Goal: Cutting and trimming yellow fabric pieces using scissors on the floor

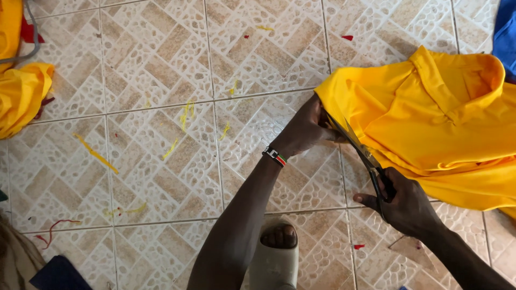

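Left hand: the left hand [306, 129] is closed on the edge of the yellow cloth [430, 123], the fabric pinched at its leftmost corner and held taut just beside the blades.
Wrist: a beaded bracelet [274, 156] is worn on the left wrist — dark, white and red beads are seen.
Right hand: the right hand [408, 207] is wrapped around the handles of the scissors [365, 158], fingers passed through the loops; the grip is firm and closed.
Scissors: the blades are pointed up and to the left, laid along the lower left edge of the cloth; how far apart they stand cannot be told, since one blade is hidden by the fabric.
Yellow cloth: it is spread in folds on the right of the tiled floor [161, 64], with a collar-like fold raised near the top right.
Foot: a pale sandal [275, 258] with toes showing is planted on the tiles between the two forearms.
Scraps: thin yellow strips [95, 154] and small red bits are scattered over the tiles — well apart from the hands.
Other cloth: a second yellow bundle [21, 91] is lying at the far left edge, and a blue piece [506, 37] is seen at the top right corner.
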